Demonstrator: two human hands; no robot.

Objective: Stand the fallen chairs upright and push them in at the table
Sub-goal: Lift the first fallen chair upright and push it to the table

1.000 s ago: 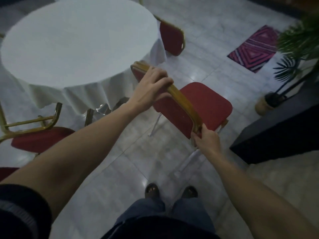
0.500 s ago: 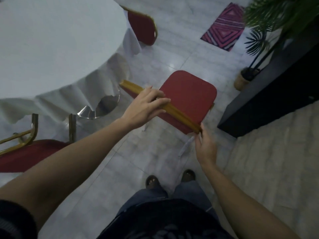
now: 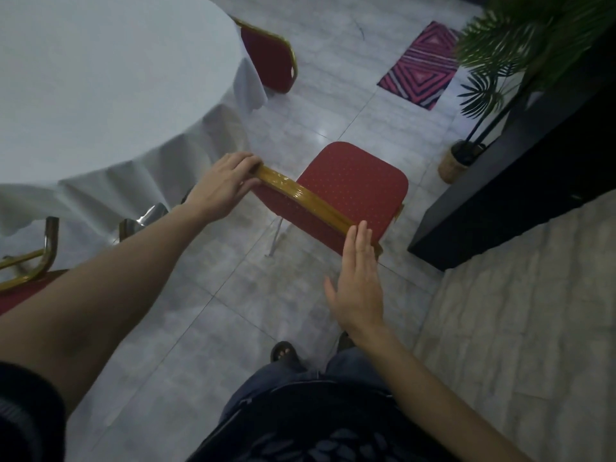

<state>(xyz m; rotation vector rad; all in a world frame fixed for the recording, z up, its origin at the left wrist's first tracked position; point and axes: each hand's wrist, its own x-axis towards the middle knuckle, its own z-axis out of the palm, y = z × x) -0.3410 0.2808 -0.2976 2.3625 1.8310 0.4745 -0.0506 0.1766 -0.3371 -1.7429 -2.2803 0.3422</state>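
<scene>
A red-cushioned chair point(image 3: 353, 181) with a gold frame stands upright on the tiled floor, a short way right of the round table with a white cloth point(image 3: 100, 88). My left hand point(image 3: 223, 185) grips the left end of its gold top rail. My right hand point(image 3: 358, 281) is flat with straight fingers, the fingertips touching the rail's right end. A second red chair point(image 3: 270, 58) stands at the table's far side. A third chair point(image 3: 30, 268) shows at the left edge, its gold legs sticking up.
A black cabinet point(image 3: 520, 181) stands right of the chair, with a potted palm point(image 3: 466, 155) at its far end. A pink striped mat point(image 3: 420, 65) lies on the floor beyond. Rough pale flooring point(image 3: 516, 328) runs along the right. My feet and legs are at the bottom.
My right hand has let go of the rail's right end and opened flat against it. My left hand slid to the rail's left end. The view swung slightly.
</scene>
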